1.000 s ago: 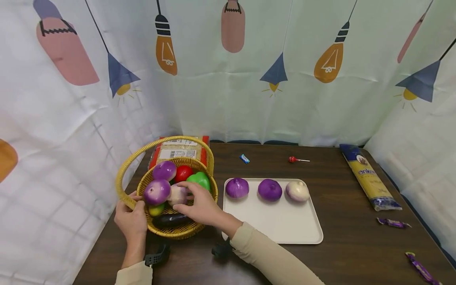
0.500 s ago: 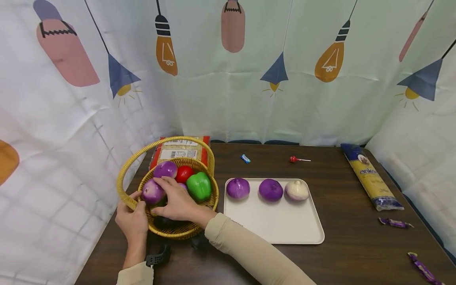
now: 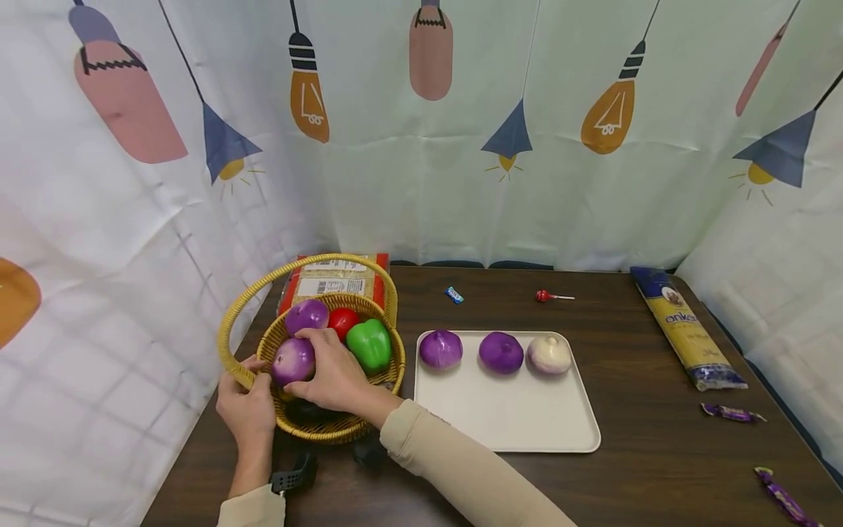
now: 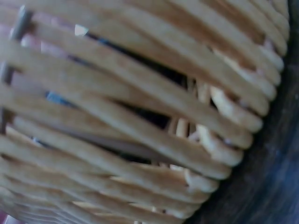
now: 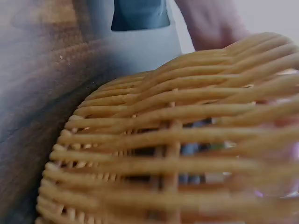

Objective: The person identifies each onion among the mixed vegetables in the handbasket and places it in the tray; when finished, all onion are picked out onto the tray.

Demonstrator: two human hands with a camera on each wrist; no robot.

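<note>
A yellow wicker basket (image 3: pixel 397 364) stands at the left of the table with its handle upright. My left hand (image 3: pixel 249 411) grips its left rim at the foot of the handle. Inside the basket my right hand (image 3: pixel 334 375) holds a purple onion (image 3: pixel 293 361), thumb and fingers at its sides. Behind that onion are a second purple onion (image 3: pixel 307 315), a red tomato (image 3: pixel 343 320) and a green bell pepper (image 3: pixel 369 345). A dark eggplant (image 3: pixel 309 413) lies at the near side, partly covered. In both wrist views the basket's weave (image 4: pixel 117 88) (image 5: pixel 163 140) fills most of the picture.
A white tray (image 3: pixel 514 428) right of the basket bears two purple onions (image 3: pixel 441 349) (image 3: pixel 501 353) and a whitish onion (image 3: pixel 549 354). A red-edged packet (image 3: pixel 332 282) lies behind the basket. A lollipop (image 3: pixel 543 296), small candies (image 3: pixel 454 294) (image 3: pixel 732 413) and a yellow-blue bag (image 3: pixel 688 329) lie around.
My right hand has moved left from a pale onion in the basket to the purple onion beside it. That onion has shifted slightly right. My left hand stays on the rim.
</note>
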